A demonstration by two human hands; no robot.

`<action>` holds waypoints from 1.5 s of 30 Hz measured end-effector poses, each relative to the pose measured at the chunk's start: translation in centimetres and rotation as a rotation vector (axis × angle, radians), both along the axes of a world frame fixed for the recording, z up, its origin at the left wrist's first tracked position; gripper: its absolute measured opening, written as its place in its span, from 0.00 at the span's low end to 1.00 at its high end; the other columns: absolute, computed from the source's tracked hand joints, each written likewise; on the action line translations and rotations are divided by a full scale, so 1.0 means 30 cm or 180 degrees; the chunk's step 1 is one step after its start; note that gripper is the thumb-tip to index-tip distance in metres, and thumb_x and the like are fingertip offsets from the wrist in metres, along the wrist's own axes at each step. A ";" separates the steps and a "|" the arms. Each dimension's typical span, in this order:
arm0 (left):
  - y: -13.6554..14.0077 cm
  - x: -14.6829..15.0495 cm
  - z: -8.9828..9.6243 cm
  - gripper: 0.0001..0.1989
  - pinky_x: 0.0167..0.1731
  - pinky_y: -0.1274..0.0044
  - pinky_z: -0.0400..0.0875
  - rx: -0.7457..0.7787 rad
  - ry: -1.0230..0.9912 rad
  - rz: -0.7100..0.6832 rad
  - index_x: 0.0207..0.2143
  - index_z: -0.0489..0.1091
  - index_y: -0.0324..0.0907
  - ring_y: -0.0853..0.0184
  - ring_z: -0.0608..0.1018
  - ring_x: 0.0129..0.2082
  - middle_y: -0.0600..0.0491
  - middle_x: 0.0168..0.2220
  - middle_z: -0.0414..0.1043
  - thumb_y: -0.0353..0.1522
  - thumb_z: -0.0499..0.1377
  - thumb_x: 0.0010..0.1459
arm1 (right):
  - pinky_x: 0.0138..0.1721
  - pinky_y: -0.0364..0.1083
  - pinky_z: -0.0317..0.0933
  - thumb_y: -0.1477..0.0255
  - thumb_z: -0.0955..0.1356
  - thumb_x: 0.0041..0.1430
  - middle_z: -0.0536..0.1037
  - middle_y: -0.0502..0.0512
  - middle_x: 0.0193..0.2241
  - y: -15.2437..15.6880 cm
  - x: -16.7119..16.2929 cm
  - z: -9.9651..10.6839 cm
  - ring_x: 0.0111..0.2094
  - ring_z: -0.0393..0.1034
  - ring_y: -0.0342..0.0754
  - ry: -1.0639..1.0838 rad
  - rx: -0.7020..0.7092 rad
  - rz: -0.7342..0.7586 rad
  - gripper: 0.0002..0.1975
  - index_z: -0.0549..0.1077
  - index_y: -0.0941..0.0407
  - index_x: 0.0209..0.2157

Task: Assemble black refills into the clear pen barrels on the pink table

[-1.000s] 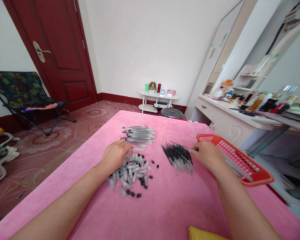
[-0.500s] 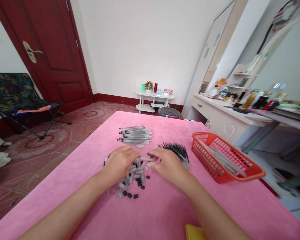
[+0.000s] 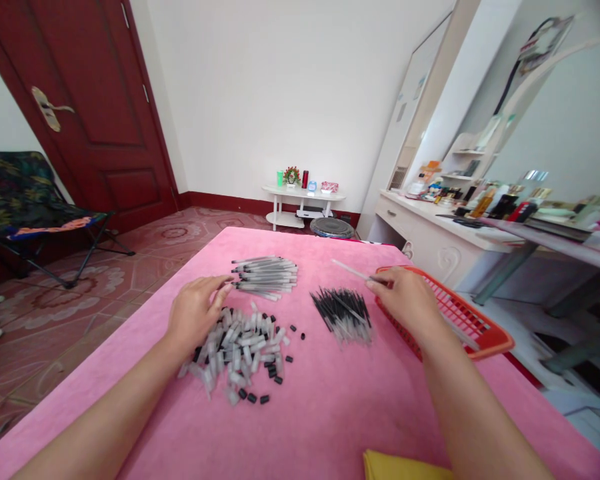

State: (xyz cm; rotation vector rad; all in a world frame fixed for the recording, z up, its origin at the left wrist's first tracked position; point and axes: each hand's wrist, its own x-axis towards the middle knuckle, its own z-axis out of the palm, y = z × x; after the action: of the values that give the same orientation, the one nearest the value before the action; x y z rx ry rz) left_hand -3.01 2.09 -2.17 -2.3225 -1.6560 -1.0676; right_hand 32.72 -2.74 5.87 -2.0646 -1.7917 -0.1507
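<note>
My left hand (image 3: 197, 310) is at the left end of a row of assembled pens (image 3: 267, 275), finger and thumb closed around the dark end of one. Below it spreads a heap of clear pen caps (image 3: 237, 350) mixed with small black plugs (image 3: 265, 399). Over the near-left rim of the red basket (image 3: 495, 343), my right hand (image 3: 405, 297) pinches a thin, clear pen barrel (image 3: 347, 269) that points up and left. Between the hands lies a pile of black-and-clear pen refills (image 3: 343, 313). More clear barrels lie in the basket, partly hidden by my right forearm.
A pink cloth (image 3: 310, 420) covers the table, with a folded yellow cloth (image 3: 400, 467) at its near edge. To the right stands a white dresser (image 3: 430, 233) crowded with bottles. A folding chair (image 3: 25, 200) is on the left.
My hands have moved apart. The left went left and up to the row of pens; the right went right to the basket and now holds a barrel. More of the cap heap shows.
</note>
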 end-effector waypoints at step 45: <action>0.171 -0.171 -0.220 0.16 0.37 0.75 0.67 -0.1107 -0.1330 0.0425 0.36 0.74 0.42 0.63 0.76 0.36 0.50 0.36 0.77 0.40 0.52 0.53 | 0.35 0.44 0.57 0.71 0.66 0.52 0.75 0.58 0.35 0.240 -0.511 -0.241 0.39 0.69 0.50 -0.0406 -0.0624 0.1214 0.07 0.73 0.57 0.32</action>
State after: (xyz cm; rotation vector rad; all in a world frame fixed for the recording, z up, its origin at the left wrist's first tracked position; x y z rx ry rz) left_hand -8.15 7.23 -8.77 -2.2410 -2.2757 -1.4081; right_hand 17.40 4.45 -1.35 -1.8257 -2.3230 0.0026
